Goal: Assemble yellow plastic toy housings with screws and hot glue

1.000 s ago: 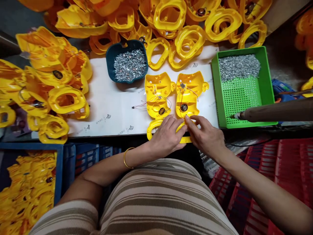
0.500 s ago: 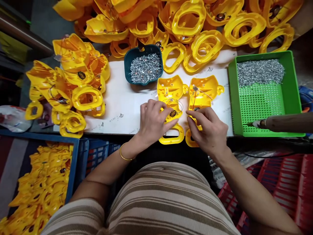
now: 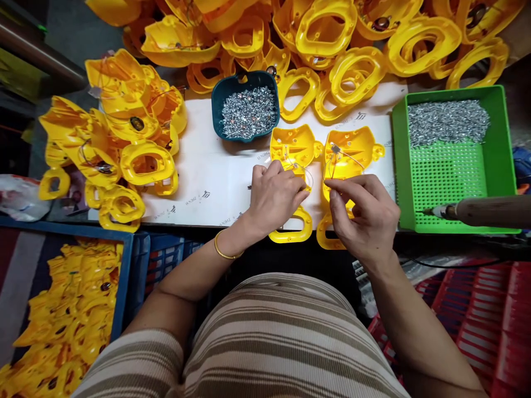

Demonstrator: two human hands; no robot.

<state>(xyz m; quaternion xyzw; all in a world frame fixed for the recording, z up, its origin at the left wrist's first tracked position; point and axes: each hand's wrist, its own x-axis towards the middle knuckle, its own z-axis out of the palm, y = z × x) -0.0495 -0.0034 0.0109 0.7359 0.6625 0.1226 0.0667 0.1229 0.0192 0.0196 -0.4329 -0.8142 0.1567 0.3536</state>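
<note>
Two yellow plastic shell halves with loop handles lie side by side in front of me. Over the left shell half [image 3: 296, 141] my left hand [image 3: 276, 198] is curled, its fingers bent down and covering the shell's middle; what they hold is hidden. Thin wires run inside the right shell half [image 3: 352, 146], which has a small dark part [image 3: 335, 149] near its top. My right hand [image 3: 367, 215] is closed in a pinch at the left edge of that shell, close to the wires. Whatever sits between its fingertips is too small to name.
A dark teal bin [image 3: 215, 105] of small metal screws stands behind the shells. At right is a green basket [image 3: 402, 193] with metal pieces and a screwdriver-like tool [image 3: 485, 211] above it. Yellow shells pile up behind and at left; a blue crate [image 3: 128, 265] holds more.
My left hand has turned and its fingers have curled further, covering the round dark part of the left shell. My right hand has shifted slightly right and upward, still pinching. The view has moved slightly.
</note>
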